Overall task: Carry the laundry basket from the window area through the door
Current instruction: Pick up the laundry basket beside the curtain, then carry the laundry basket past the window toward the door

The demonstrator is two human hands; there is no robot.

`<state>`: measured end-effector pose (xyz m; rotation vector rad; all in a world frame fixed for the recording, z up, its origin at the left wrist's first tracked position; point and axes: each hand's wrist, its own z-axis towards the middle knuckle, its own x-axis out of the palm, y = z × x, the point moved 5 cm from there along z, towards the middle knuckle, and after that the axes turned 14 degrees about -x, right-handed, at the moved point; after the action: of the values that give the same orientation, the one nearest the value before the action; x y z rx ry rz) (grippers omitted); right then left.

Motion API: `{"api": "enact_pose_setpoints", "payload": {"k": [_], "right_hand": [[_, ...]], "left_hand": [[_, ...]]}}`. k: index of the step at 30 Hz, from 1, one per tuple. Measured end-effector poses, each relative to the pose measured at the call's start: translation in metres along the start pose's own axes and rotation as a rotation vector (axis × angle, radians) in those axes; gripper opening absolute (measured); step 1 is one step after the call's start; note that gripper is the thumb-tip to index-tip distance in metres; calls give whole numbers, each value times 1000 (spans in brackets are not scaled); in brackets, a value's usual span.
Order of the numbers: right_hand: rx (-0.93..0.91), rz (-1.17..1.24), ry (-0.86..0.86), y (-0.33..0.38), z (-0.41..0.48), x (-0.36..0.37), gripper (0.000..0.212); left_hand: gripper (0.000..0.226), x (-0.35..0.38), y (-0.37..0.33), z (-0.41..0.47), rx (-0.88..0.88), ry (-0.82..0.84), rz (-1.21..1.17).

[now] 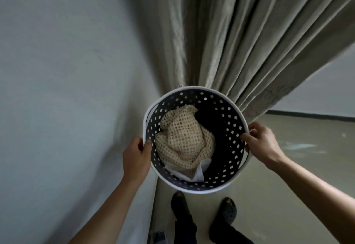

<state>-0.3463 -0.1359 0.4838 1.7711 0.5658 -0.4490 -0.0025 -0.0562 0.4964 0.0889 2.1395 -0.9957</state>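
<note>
A round laundry basket (228,113) with a white rim and dark perforated walls is in the middle of the view, seen from above. Inside lie a cream open-knit garment (184,138), a white cloth (199,172) and something dark. My left hand (137,157) grips the basket's left rim, thumb inside. On the right rim my right hand (261,142) is closed over the edge, near a handle. The basket's far side touches the curtain. No door is in view.
Beige pleated curtains (240,38) hang straight ahead, down to the floor. A pale wall (67,90) runs close along the left. Light floor (288,157) stretches to the right toward a dark baseboard (311,114). My feet in dark slippers (228,211) stand just below the basket.
</note>
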Motion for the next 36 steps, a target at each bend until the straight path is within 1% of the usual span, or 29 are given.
{"api": "enact_pose_setpoints", "payload": {"k": [4, 8, 14, 17, 20, 22, 24, 27, 28, 32, 36], "right_hand": [[-33, 63, -74, 64, -19, -61, 4], [-32, 134, -142, 110, -32, -113, 17], [-79, 206, -237, 158, -47, -168, 21], [-85, 228, -268, 170, -51, -189, 28], [-75, 227, -293, 174, -57, -208, 29], [-59, 219, -321, 172, -61, -222, 22], [-39, 218, -352, 166, -66, -239, 15], [-19, 229, -396, 148, -77, -269, 12], [-11, 231, -413, 141, -82, -280, 12], [45, 252, -512, 102, -104, -332, 11], [100, 263, -615, 56, -122, -391, 6]], "left_hand": [[34, -44, -59, -30, 83, -9, -46], [33, -78, -118, -53, 144, -7, -117], [30, -108, -191, -70, 245, 29, -152], [29, -115, -221, -73, 270, 55, -168], [30, -116, -249, -78, 306, 75, -152], [30, -110, -268, -83, 344, 108, -138], [29, -96, -286, -87, 359, 176, -121], [32, -64, -314, -96, 395, 266, -75], [29, -54, -324, -104, 416, 278, -61], [33, -3, -369, -146, 512, 344, -39], [35, 60, -416, -187, 601, 398, 35]]}}
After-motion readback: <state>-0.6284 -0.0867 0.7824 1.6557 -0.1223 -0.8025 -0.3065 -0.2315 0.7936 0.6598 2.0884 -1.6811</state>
